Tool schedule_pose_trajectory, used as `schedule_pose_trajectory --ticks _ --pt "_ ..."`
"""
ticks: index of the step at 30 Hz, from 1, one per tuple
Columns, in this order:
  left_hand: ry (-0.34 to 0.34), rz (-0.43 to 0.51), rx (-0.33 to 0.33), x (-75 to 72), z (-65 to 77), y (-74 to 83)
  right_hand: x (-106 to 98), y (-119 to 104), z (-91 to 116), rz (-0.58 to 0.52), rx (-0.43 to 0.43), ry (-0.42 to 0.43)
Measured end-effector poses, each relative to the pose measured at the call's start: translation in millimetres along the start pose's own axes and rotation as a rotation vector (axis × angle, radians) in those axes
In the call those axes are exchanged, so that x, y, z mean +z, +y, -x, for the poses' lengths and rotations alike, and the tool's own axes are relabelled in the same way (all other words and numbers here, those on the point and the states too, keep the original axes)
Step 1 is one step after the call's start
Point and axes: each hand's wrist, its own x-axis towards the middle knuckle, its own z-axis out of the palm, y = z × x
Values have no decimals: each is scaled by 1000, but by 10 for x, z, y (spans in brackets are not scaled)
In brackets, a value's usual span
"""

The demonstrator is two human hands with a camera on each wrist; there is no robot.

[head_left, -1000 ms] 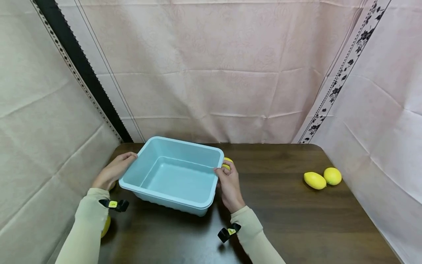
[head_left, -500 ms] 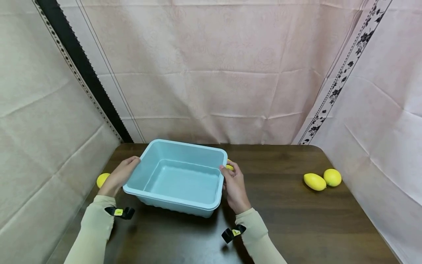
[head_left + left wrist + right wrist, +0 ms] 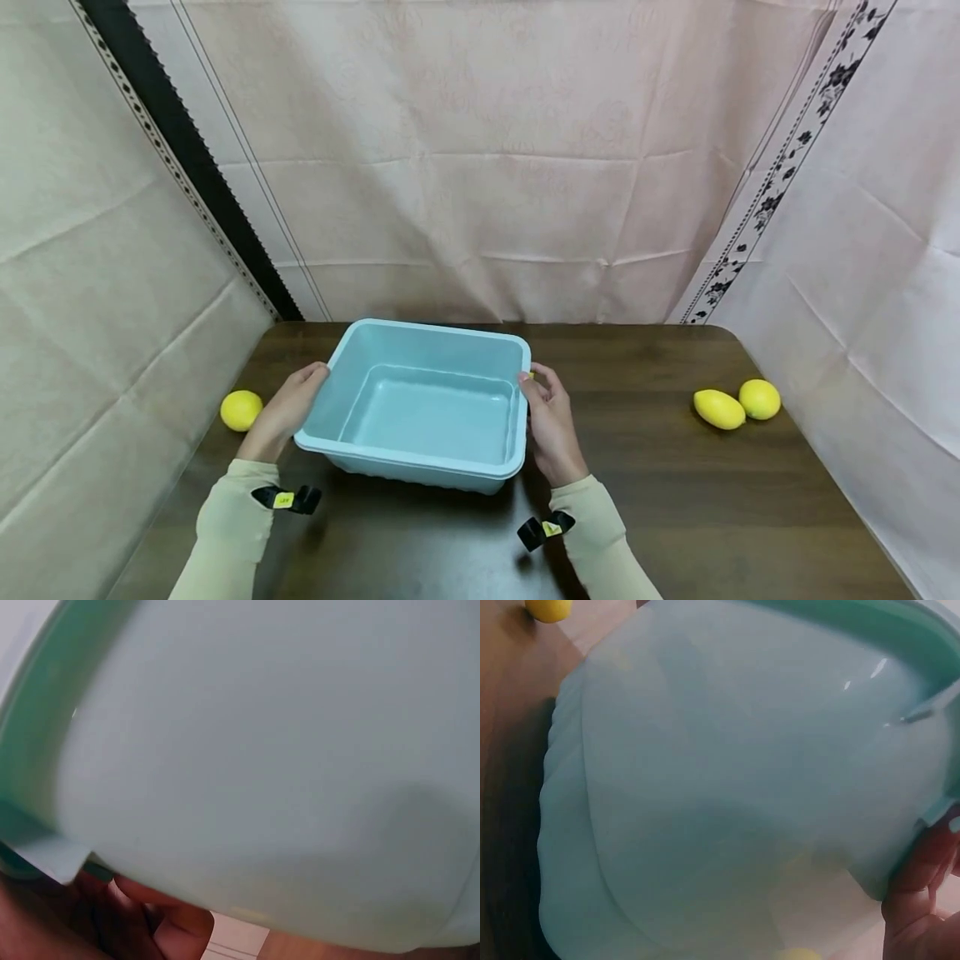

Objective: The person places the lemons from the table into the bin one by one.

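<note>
Left hand (image 3: 287, 410) curled, pinching the rim at the left end of the blue basin (image 3: 435, 417). Right hand (image 3: 553, 427) pinches the right end, thumb over the rim. Basin lies between them, long axis roughly left–right, right end slightly nearer; both hands in contact, so neither is closer. Clearance beneath: cannot tell. Just left of the left hand, one lemon (image 3: 241, 410); beyond the right fingers, a yellow sliver (image 3: 532, 376), mostly hidden. Well apart, far right: two lemons (image 3: 719, 409) side by side.
</note>
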Motion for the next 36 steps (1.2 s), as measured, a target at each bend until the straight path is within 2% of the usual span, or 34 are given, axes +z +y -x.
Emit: schedule_pose_trajectory --ticks 6,11,16,19,24,30,36 --pt "-27 7 13 70 70 -7 -90 12 50 23 32 12" --pt "-25 32 35 140 96 20 -160 -12 64 46 34 31" --pt "-34 59 -21 191 137 28 -204 -44 74 64 35 23" --pt "-43 98 -42 227 166 22 -240 -66 88 71 40 17" --pt "-35 153 -7 335 220 11 -325 -103 116 95 38 19" --pt "-20 227 -32 488 282 -2 -430 -121 144 155 50 16" --pt "1 275 -15 580 295 34 -515 -180 104 189 44 5"
